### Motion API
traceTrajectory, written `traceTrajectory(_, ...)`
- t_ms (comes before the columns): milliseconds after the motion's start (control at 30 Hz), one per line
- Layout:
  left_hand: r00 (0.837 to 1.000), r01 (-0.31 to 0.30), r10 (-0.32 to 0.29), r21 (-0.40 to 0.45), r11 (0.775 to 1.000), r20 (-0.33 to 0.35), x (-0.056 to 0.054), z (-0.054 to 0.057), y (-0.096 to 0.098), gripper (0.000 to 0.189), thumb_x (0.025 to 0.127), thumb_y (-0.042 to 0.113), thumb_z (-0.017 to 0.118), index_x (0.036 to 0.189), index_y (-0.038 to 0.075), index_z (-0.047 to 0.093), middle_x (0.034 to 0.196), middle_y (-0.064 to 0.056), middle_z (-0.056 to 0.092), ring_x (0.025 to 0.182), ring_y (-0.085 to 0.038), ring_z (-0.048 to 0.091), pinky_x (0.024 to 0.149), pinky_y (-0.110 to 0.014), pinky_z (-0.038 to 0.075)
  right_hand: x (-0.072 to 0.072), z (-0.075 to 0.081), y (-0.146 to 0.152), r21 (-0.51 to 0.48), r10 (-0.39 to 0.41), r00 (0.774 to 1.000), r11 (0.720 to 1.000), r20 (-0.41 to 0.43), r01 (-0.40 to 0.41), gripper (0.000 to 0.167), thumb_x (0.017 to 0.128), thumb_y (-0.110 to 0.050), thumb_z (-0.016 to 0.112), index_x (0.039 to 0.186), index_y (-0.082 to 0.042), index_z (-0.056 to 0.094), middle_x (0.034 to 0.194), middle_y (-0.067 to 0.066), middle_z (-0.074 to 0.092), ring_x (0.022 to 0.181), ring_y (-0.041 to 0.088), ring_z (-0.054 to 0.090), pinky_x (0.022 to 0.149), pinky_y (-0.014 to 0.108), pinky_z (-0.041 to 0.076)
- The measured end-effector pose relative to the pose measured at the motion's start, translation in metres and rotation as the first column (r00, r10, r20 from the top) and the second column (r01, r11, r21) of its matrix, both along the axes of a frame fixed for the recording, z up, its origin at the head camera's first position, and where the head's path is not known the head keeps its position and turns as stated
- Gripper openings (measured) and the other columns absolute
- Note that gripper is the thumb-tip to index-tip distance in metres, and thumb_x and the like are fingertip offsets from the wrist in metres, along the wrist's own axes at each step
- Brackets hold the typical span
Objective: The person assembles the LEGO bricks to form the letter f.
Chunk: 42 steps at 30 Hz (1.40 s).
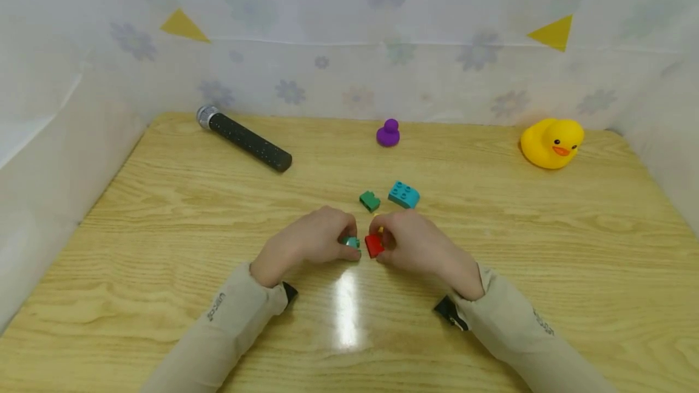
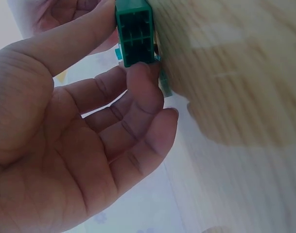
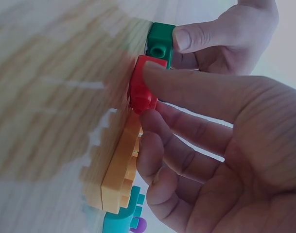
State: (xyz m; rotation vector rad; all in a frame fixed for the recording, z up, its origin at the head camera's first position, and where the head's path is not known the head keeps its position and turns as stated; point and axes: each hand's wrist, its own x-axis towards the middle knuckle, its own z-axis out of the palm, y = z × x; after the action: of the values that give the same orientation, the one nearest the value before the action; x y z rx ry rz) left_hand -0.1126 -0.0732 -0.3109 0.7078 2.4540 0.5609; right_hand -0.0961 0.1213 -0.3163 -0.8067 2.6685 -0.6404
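My left hand (image 1: 314,236) pinches a green toy building block (image 2: 134,34) between thumb and fingers, its hollow underside facing the left wrist camera. Just to the right, my right hand (image 1: 417,244) grips a red building block (image 1: 374,245) by thumb and fingertips. The two blocks are close together low over the table, and in the right wrist view the red one overlaps the green. Behind the right fingers lies a yellow building block (image 3: 116,170), mostly hidden in the head view. Beyond the hands are a second green block (image 1: 369,201) and a blue studded block (image 1: 404,194).
On the wooden table (image 1: 164,241), a black toy microphone (image 1: 246,138) lies at the back left. A small purple duck (image 1: 388,133) sits at the back middle and a large yellow rubber duck (image 1: 551,143) at the back right. A flower-patterned curtain (image 1: 327,35) hangs behind.
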Motion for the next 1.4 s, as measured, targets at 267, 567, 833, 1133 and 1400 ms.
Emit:
traceTrajectory(267, 1.000, 0.001, -0.001, 0.008, 1.000, 0.021, -0.0020, -0.0010, -0.0001, 0.020, 0.086, 0.027, 0.073, 0.094, 0.012, 0.063, 0.084, 0.003, 0.059, 0.077, -0.013, 0.055, 0.070, -0.028, 0.045, 0.0001, -0.0006, -0.0001, 0.016, -0.008, 1.000, 1.000, 0.013, 0.007, 0.029, 0.075, -0.010, 0.081, 0.100, -0.006, 0.067, 0.069, -0.002, 0.050, 0.066, 0.014, 0.046, 0.059, 0.027, 0.038)
traceTrajectory(567, 0.999, 0.033, -0.034, 0.066, 0.997, 0.022, -0.0016, 0.0011, -0.0032, 0.022, 0.082, 0.022, 0.077, 0.092, 0.014, 0.060, 0.082, 0.002, 0.060, 0.076, -0.013, 0.054, 0.071, -0.029, 0.045, 0.0006, 0.0007, 0.0001, 0.010, -0.006, 1.000, 1.000, 0.025, 0.005, 0.028, 0.074, -0.010, 0.082, 0.099, -0.007, 0.067, 0.069, -0.002, 0.051, 0.066, 0.014, 0.047, 0.059, 0.027, 0.039)
traceTrajectory(833, 0.998, 0.042, -0.037, 0.108, 0.993, -0.049, -0.0025, 0.0005, -0.0034, 0.022, 0.081, 0.019, 0.079, 0.087, 0.013, 0.058, 0.078, 0.003, 0.057, 0.073, -0.013, 0.052, 0.067, -0.026, 0.043, 0.0001, 0.0024, 0.0010, 0.010, -0.007, 1.000, 1.000, 0.016, 0.007, 0.027, 0.075, -0.009, 0.081, 0.099, -0.008, 0.068, 0.069, -0.002, 0.051, 0.065, 0.014, 0.047, 0.058, 0.027, 0.039)
traceTrajectory(1133, 0.991, 0.069, -0.055, 0.106, 0.992, -0.122, -0.0026, -0.0005, -0.0029, 0.019, 0.079, 0.019, 0.080, 0.088, 0.014, 0.064, 0.080, 0.001, 0.053, 0.075, -0.015, 0.048, 0.067, -0.028, 0.040, 0.0004, 0.0020, 0.0009, 0.015, 0.005, 1.000, 1.000, 0.025, -0.005, 0.031, 0.074, -0.011, 0.082, 0.101, -0.007, 0.067, 0.071, -0.002, 0.052, 0.067, 0.014, 0.047, 0.060, 0.027, 0.039)
traceTrajectory(1400, 0.986, 0.106, -0.079, 0.183, 0.977, -0.149, -0.0026, -0.0045, -0.0045, 0.018, 0.082, 0.009, 0.076, 0.091, 0.012, 0.060, 0.065, 0.005, 0.053, 0.061, -0.008, 0.049, 0.059, -0.023, 0.041, 0.0007, 0.0004, 0.0005, 0.005, 0.022, 1.000, 1.000, 0.014, -0.022, 0.030, 0.074, -0.011, 0.082, 0.099, -0.006, 0.067, 0.070, -0.002, 0.052, 0.065, 0.013, 0.047, 0.059, 0.026, 0.039)
